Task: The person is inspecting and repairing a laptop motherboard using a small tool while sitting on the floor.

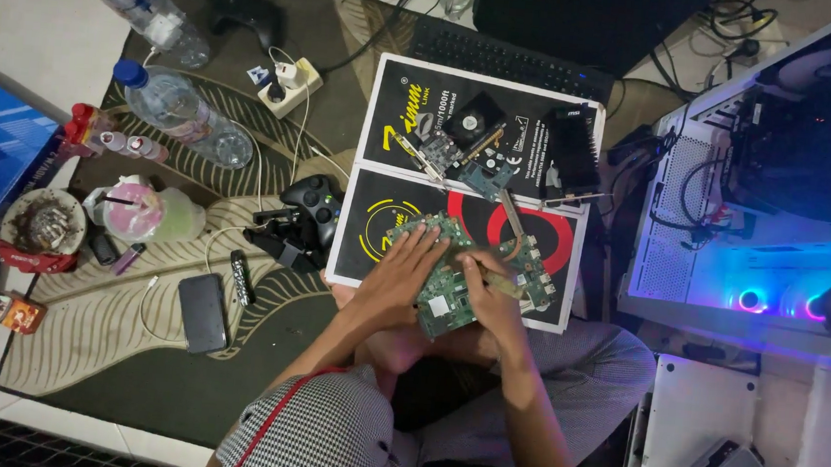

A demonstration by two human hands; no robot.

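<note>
My left hand point(396, 279) grips a green circuit board point(443, 307) by its left edge, fingers spread over the top, just above my lap. My right hand point(494, 302) rests on the board's right side, pinching a thin tan stick-like tool point(496, 279) against the board. Whether it is a brush I cannot tell. Under both hands a second, larger green board point(534, 260) lies on a black cardboard box point(367, 230) with yellow and red print. A long slim brownish tool point(511, 229) lies across that board.
A graphics card with a fan point(473, 122) and a black card point(574, 149) lie on the box's far half. A game controller point(313, 200), phone point(202, 312), bottles point(182, 113) and power strip point(289, 88) sit left. An open lit computer case point(760, 189) stands right, a keyboard point(506, 56) behind.
</note>
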